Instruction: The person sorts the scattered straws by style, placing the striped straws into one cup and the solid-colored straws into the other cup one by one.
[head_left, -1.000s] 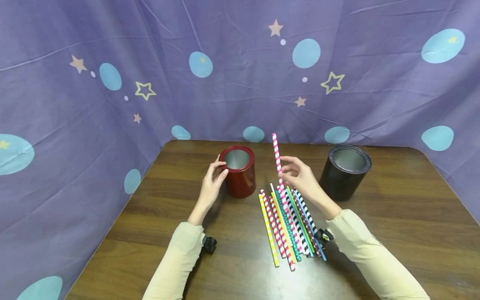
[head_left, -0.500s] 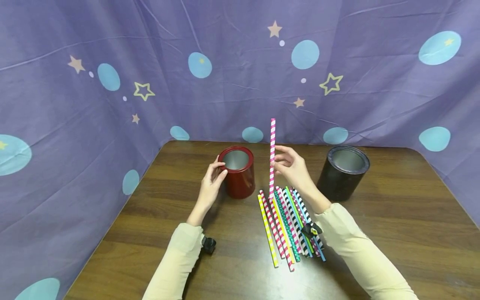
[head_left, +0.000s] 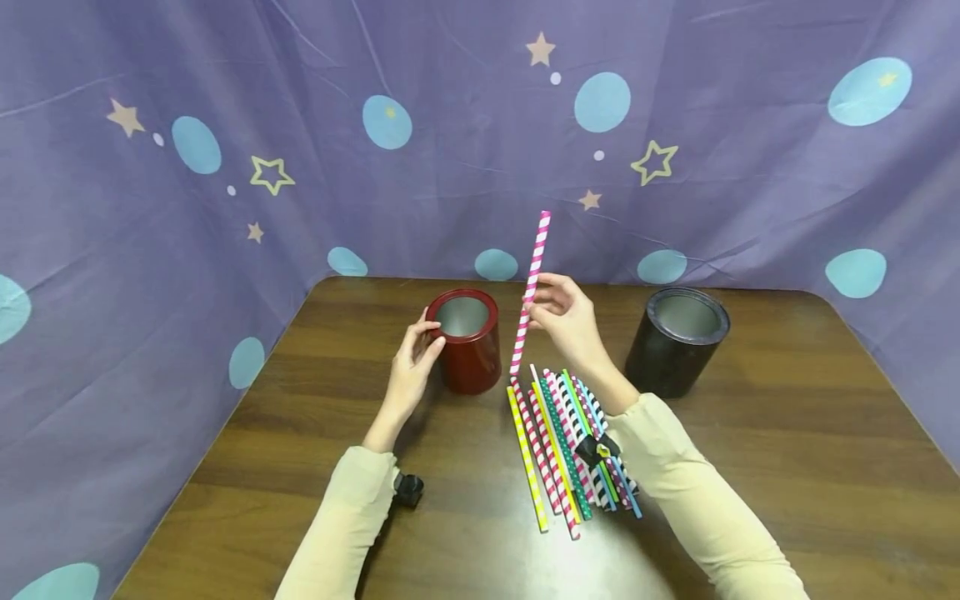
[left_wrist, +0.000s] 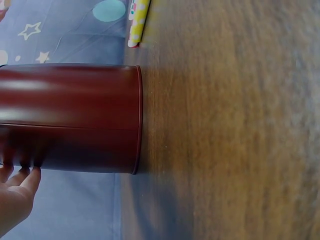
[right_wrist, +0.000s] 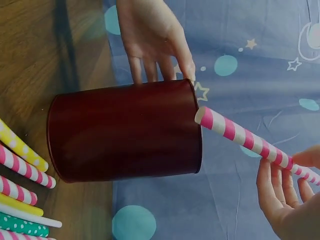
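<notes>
The right hand [head_left: 572,323] pinches a tilted pink-and-white straw [head_left: 536,258] above the desk [head_left: 787,467]. The left hand [head_left: 407,375] holds the red can [head_left: 471,362] near its rim.

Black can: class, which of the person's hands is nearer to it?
Right. The right hand, pinching a striped straw, is left of the black can; the left hand is farther left, touching the red can.

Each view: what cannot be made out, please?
Head: inside bottom of the red can, hidden by its front wall.
Head: parts of the loose straws, behind the black wrist device.
Left wrist: part of the left hand, outside the left edge.
Right wrist: far tip of the pink-striped straw, outside the right edge.
</notes>
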